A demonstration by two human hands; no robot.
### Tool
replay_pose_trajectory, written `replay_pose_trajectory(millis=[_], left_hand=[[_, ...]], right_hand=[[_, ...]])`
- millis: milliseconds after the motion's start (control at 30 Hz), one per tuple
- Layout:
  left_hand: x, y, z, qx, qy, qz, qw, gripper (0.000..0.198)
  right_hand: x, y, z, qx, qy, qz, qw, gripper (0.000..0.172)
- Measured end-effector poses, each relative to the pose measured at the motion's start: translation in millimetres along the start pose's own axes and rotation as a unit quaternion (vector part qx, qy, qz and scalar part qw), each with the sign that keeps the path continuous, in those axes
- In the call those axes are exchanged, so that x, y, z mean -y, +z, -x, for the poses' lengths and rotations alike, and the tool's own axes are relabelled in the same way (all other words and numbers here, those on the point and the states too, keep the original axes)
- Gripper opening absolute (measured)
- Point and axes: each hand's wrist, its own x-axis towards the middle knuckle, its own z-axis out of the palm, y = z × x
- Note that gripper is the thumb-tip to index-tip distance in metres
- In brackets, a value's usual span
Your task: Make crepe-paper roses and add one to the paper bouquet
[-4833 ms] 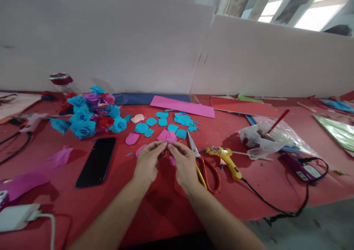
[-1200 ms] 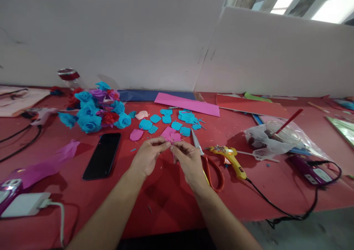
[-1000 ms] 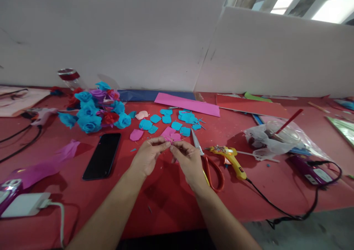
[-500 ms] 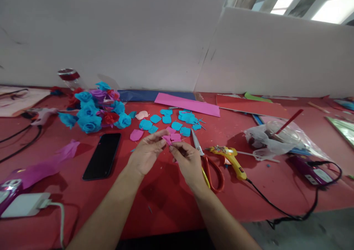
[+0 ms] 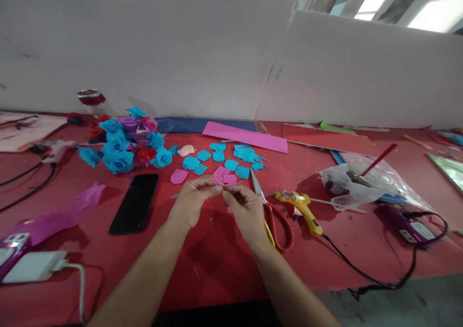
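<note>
Both hands meet at the middle of the red table, fingertips pinched together. My left hand and my right hand are closed on a small pink paper petal, mostly hidden behind the fingers. Just beyond them lie more pink paper pieces and several blue paper petals. A single pink petal rests to the left. Scissors with red and yellow handles lie right beside my right hand, their blades pointing away from me.
A yellow glue gun with a black cord lies to the right, near a plastic bag. On the left are a phone and a bunch of paper flowers. A pink paper strip lies behind, before a white partition.
My fingertips have drawn closer together, and the pink petal between them now shows less. The left fingers have tilted slightly; the things on the table stay put.
</note>
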Motion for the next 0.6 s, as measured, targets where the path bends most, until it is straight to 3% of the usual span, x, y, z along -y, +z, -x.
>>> replay_pose_trajectory(millis=[200,367,600], left_hand=[[-0.8,3.1,1.2,-0.001,0.048,-0.016,0.999,0.008],[1.5,2.2,0.5,0.007,0.033,-0.002,0.999,0.009],[5.5,2.5,-0.5,-0.024,0.023,-0.012,0.999,0.012]], right_hand=[[-1.5,-0.9,0.7,0.016,-0.031,0.031,0.999,0.008],[-1.3,-0.4,1.9,-0.006,-0.048,0.066,0.997,0.008],[-2.0,0.4,4.7,-0.006,-0.115,0.124,0.986,0.008]])
